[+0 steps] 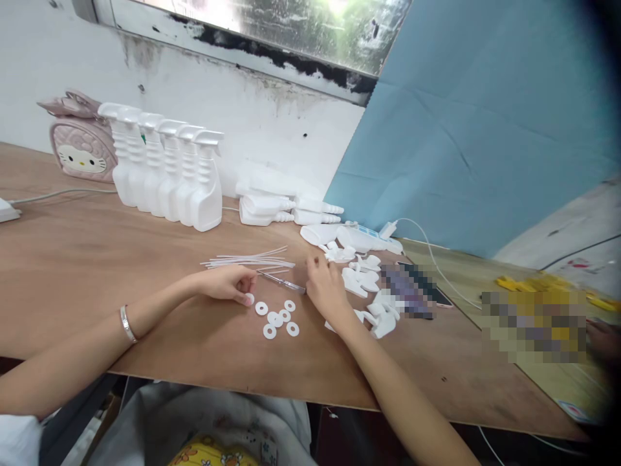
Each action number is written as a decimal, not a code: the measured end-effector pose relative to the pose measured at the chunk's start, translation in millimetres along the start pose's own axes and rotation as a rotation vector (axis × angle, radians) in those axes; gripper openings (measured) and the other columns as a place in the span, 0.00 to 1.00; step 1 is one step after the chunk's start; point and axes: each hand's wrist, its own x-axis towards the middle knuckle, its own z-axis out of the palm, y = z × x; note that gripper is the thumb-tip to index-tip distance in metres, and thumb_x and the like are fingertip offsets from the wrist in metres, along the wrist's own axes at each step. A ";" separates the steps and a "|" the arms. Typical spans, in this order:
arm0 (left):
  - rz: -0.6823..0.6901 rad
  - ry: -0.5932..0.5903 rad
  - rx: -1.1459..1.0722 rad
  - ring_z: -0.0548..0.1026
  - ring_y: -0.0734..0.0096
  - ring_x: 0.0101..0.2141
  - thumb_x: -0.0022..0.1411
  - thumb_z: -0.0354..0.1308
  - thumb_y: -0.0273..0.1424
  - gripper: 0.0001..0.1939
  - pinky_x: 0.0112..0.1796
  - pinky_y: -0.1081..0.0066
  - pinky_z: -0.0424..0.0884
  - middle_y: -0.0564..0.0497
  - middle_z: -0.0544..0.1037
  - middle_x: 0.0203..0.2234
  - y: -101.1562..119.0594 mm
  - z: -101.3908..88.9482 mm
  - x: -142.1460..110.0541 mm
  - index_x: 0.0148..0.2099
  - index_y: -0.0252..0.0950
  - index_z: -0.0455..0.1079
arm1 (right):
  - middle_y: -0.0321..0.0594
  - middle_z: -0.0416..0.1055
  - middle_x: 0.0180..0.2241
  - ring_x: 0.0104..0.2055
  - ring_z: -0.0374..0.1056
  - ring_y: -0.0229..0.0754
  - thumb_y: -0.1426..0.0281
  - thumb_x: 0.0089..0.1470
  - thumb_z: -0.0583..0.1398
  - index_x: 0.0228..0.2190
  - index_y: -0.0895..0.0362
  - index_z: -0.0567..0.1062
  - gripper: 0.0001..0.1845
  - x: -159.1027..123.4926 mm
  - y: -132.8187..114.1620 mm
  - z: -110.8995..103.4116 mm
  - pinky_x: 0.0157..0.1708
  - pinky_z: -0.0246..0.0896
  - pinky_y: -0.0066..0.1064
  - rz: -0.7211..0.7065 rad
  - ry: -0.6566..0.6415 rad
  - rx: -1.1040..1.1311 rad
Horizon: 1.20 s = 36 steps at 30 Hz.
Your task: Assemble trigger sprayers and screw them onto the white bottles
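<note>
My left hand (229, 283) is closed, with a small white ring washer (249, 299) pinched at its thumb and fingertips. Several more white washers (270, 331) lie loose on the table in front of it, some overlapping. My right hand (326, 285) is over the table with its fingers bent and slightly apart, right beside a white spray trigger head (339, 252); whether it touches the head I cannot tell. Between the hands rests a slim metal tool like tweezers (286, 283). Thin white tubes (242, 260) lie in a loose bundle behind my left hand.
Upright white spray bottles (206, 200) stand in a row by the wall, next to a pink bag (82, 145). Further bottles (264, 210) lie down. Trigger heads (383, 317) sit right of my right hand, near a dark phone (429, 285). A cable (431, 252) trails along the right.
</note>
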 end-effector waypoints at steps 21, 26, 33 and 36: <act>0.003 0.488 -0.295 0.62 0.79 0.20 0.49 0.59 0.43 0.17 0.20 0.79 0.56 0.53 0.70 0.19 14.7 7.9 6.3 0.29 0.31 0.68 | 0.42 0.66 0.44 0.46 0.63 0.40 0.69 0.48 0.56 0.44 0.55 0.61 0.20 -10.9 -38.6 7.5 0.42 0.58 0.33 -0.283 -0.059 1.093; 0.006 0.457 -0.169 0.64 0.77 0.21 0.53 0.55 0.41 0.16 0.23 0.78 0.58 0.53 0.72 0.21 15.4 10.9 6.0 0.30 0.33 0.71 | 0.39 0.67 0.43 0.43 0.64 0.39 0.69 0.48 0.57 0.43 0.55 0.62 0.19 -10.2 -42.1 10.7 0.41 0.58 0.32 -0.284 -0.079 1.116; 0.094 0.605 0.224 0.67 0.72 0.27 0.53 0.55 0.35 0.08 0.30 0.74 0.60 0.53 0.70 0.24 19.5 16.9 5.3 0.27 0.34 0.67 | 0.39 0.68 0.42 0.42 0.65 0.39 0.67 0.49 0.57 0.43 0.55 0.63 0.18 -10.1 -43.4 16.1 0.40 0.58 0.31 -0.262 -0.058 1.134; 0.096 0.639 0.235 0.66 0.73 0.27 0.54 0.54 0.34 0.08 0.28 0.75 0.60 0.53 0.68 0.24 18.2 17.8 5.8 0.28 0.34 0.63 | 0.39 0.68 0.42 0.42 0.65 0.39 0.66 0.49 0.56 0.42 0.55 0.63 0.17 -10.1 -43.1 14.6 0.40 0.58 0.31 -0.255 -0.066 1.138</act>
